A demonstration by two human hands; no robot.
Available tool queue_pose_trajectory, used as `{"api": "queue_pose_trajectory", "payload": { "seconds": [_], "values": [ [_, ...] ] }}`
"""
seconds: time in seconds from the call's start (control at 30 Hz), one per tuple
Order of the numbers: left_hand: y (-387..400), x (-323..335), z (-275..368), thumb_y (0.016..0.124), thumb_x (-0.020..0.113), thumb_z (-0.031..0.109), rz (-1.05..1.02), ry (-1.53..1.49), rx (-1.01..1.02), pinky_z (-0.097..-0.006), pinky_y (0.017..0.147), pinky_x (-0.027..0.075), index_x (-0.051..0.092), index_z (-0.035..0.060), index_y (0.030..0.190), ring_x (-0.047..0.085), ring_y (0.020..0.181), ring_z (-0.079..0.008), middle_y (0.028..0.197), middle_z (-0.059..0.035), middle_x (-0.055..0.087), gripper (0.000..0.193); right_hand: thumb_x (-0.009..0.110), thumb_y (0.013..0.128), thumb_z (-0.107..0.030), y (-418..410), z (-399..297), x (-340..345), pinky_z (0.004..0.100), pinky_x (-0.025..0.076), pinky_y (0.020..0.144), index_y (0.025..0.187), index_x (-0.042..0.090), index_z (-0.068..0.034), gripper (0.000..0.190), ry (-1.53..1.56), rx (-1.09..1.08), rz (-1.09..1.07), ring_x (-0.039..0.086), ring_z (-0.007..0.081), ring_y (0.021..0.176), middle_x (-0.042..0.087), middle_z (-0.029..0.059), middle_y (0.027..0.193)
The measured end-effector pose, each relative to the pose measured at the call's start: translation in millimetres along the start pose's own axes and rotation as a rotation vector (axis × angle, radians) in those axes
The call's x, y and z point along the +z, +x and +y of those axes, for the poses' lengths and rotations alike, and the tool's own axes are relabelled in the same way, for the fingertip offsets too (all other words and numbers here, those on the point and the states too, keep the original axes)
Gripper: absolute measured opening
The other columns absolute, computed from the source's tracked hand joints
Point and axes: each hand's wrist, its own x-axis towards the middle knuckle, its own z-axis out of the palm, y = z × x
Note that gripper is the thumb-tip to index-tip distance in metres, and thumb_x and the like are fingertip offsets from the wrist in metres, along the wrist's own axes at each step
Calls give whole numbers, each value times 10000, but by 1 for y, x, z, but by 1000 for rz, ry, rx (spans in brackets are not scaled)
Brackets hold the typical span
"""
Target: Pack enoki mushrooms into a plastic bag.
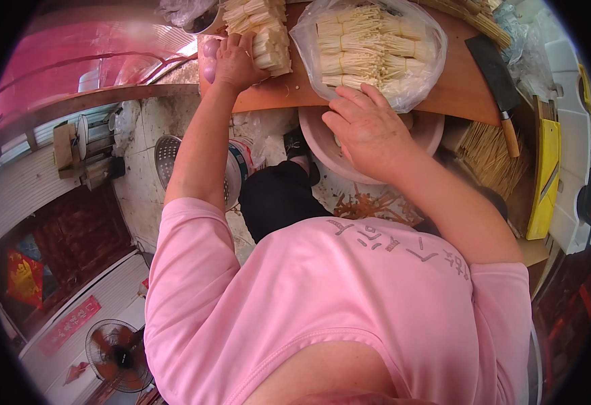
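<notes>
My left hand [239, 63] rests against the left side of a stack of pale banded bundles [271, 48], probably enoki mushrooms, on a brown tabletop [465, 101]. Whether its fingers grip a bundle is hidden. Beside that hand lie round purple things [210, 61], perhaps onions. To the right, an open clear plastic bag [435, 55] holds several rows of enoki mushroom bundles [351, 48] tied with yellow bands. My right hand [369, 129] hovers at the bag's near edge, fingers apart, with nothing seen in it.
A cleaver [495, 76] lies at the table's right, its wooden handle past the edge. Below are a pink basin [321, 147], a bundle of thin sticks [495, 157], a yellow slicer board [543, 177] and a perforated metal strainer [168, 157]. An electric fan [118, 356] stands lower left.
</notes>
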Motion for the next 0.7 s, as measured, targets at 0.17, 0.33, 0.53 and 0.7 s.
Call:
{"api": "queue_pose_trajectory", "payload": {
  "seconds": [0.17, 0.33, 0.53, 0.7],
  "values": [
    [-10, 12, 1, 573, 777, 314, 157, 84, 50, -441, 1050, 340, 519, 113, 1265, 448, 1214, -346, 1265, -119, 500, 765, 688, 732, -92, -3, -1, -6, 480, 327, 1090, 1067, 618, -51, 345, 23, 42, -151, 472, 287, 1250, 588, 102, 1188],
    [-6, 19, -7, 593, 772, 311, 120, -50, 77, -435, 1058, 350, 495, 78, 1264, 490, 1196, -320, 1207, -158, 559, 763, 674, 740, -105, -6, -3, -7, 466, 330, 1090, 1035, 622, -53, 304, 22, 53, -205, 481, 275, 1231, 595, 96, 1163],
    [10, -1, -11, 596, 782, 310, -76, -161, 16, -415, 1030, 420, 463, 69, 1316, 503, 1198, -359, 1253, -183, 547, 823, 613, 766, -120, -9, 0, 1, 418, 381, 1006, 889, 626, -69, 133, 19, 18, -124, 528, 239, 1054, 590, 65, 961],
    [13, 1, -20, 590, 782, 315, 9, -139, 143, -414, 1039, 403, 491, 80, 1299, 501, 1198, -348, 1249, -160, 553, 802, 581, 764, -120, -9, -1, 1, 364, 421, 921, 803, 638, -78, 80, 12, -23, -48, 555, 212, 918, 587, 46, 829]
  ]
}}
